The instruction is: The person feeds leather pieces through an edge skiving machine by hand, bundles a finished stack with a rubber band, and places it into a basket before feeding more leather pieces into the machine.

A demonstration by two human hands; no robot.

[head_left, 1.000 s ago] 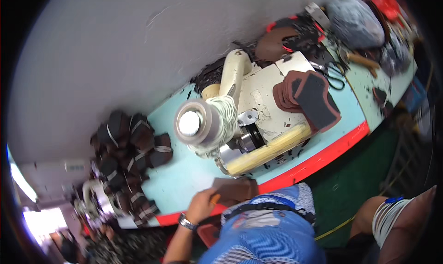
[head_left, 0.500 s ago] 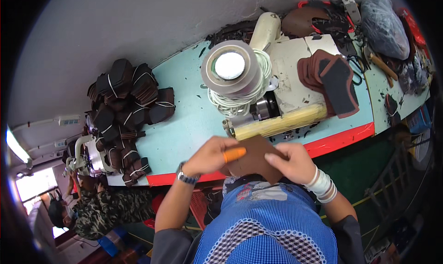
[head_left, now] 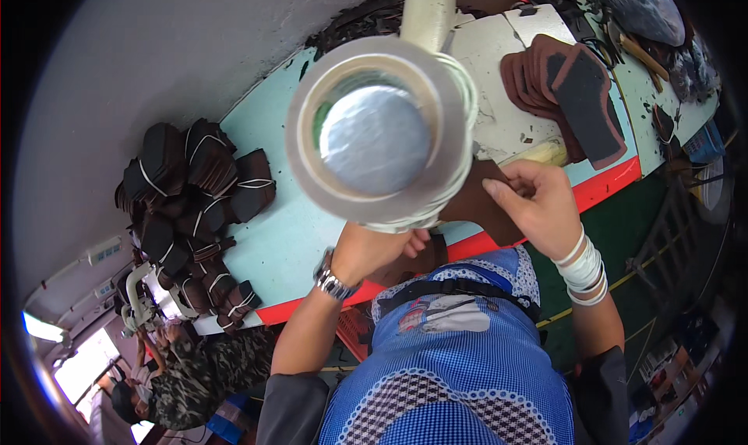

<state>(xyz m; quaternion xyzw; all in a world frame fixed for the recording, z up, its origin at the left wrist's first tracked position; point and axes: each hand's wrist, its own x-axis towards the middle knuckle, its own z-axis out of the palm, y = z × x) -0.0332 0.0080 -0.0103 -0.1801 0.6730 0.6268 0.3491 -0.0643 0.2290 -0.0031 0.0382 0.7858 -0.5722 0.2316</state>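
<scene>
My right hand (head_left: pixel 541 205) pinches a flat brown leather-like piece (head_left: pixel 479 204) between thumb and fingers at its right edge. The piece's left part runs behind a large spool (head_left: pixel 298 126) on top of a cream sewing machine (head_left: pixel 428 13). Below that spool, my left hand (head_left: pixel 378 250) has its fingers curled inward. Its thumb is hidden, and so is whatever it grips. Just under its fingertips lies a second brown patch (head_left: pixel 409 264); whether it belongs to the same piece I cannot tell.
White cord hangs round the spool (head_left: pixel 467 110). Brown-edged dark pieces (head_left: pixel 588 106) are stacked to the right. Tied dark bundles (head_left: pixel 206 161) pile up at left on the pale blue table (head_left: pixel 288 250) with a red edge (head_left: pixel 612 188). Another person (head_left: pixel 210 371) works at far left.
My view has shifted, so the spool looms larger. Both hands, earlier holding the brown piece near my lap, have moved forward with it; my left fingers now pass partly behind the spool.
</scene>
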